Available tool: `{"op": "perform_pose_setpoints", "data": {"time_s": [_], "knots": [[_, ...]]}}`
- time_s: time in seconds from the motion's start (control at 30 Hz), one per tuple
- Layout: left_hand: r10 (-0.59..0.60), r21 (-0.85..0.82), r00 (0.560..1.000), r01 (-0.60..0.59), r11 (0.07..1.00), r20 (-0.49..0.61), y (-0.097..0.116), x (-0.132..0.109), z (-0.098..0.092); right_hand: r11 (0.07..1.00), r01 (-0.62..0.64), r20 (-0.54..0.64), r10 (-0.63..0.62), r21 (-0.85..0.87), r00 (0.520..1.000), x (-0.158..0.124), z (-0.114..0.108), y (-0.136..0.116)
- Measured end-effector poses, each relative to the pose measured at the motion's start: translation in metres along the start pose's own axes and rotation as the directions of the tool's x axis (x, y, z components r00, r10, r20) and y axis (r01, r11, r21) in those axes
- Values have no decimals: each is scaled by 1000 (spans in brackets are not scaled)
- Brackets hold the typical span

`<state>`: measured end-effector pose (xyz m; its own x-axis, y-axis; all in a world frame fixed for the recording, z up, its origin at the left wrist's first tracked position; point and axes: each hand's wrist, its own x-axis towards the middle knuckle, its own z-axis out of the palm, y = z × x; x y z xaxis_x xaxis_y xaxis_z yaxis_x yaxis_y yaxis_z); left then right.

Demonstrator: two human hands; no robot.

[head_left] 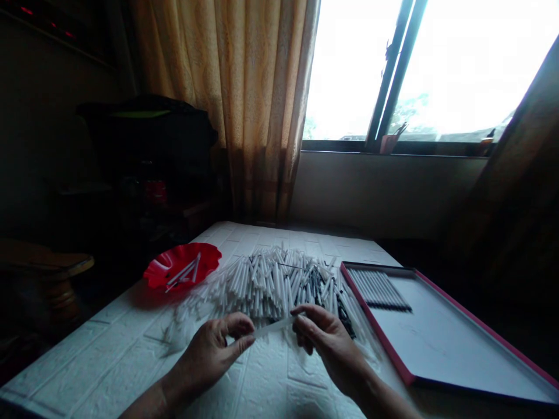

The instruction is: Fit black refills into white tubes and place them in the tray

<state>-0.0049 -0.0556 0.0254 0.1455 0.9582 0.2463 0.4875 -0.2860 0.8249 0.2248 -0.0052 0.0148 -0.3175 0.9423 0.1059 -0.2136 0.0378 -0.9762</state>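
Both hands hold a slim, whitish pen barrel point(275, 327) between them, above the near part of the table. My left hand point(213, 348) pinches its left end between thumb and fingers. At the other end, my right hand point(321, 331) grips it with bent fingers, which partly hide that tip. Just beyond the hands lies a big heap of white pen barrels point(262, 285). Dark pen parts point(317, 282) show among the heap's right side, some behind my right hand.
A red scalloped dish point(157, 270) with a few white sticks stands at the left. On the right, a red-edged shallow tray point(454, 337) holds a neat row of pens point(379, 289) with dark ends. Beyond the white brick-patterned table point(109, 343) are a curtain and a window.
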Motion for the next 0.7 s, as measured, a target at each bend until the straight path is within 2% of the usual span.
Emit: {"op": "perform_pose_setpoints", "data": {"time_s": [0.1, 0.2, 0.27, 0.33, 0.43, 0.5, 0.63, 0.7], "knots": [[10, 132, 1000, -8, 991, -18, 3, -2, -22, 999, 50, -30, -51, -11, 998, -1, -1, -5], [-9, 252, 989, 47, 967, -149, -6, -6, -52, 957, 201, -71, -220, -208, 973, -2, -12, -11], [-29, 313, 980, 91, 945, -197, -15, -12, -68, 874, 305, -49, -348, -378, 936, -4, -22, -11], [-28, 408, 981, 105, 907, -191, -24, -20, -75, 750, 411, 46, -456, -518, 889, -10, -30, -7], [36, 532, 994, 26, 846, -106, -31, -25, -71, 552, 539, 257, -507, -636, 823, -21, -35, 0], [103, 560, 994, -70, 825, -27, -26, -19, -61, 471, 593, 359, -496, -654, 790, -27, -33, 4], [211, 634, 962, -271, 725, 171, 8, 18, -31, 418, 637, 422, -499, -647, 756, -32, -35, 2], [202, 663, 941, -334, 670, 270, 29, 45, -13, 384, 628, 411, -511, -677, 755, -32, -43, -3]]}}
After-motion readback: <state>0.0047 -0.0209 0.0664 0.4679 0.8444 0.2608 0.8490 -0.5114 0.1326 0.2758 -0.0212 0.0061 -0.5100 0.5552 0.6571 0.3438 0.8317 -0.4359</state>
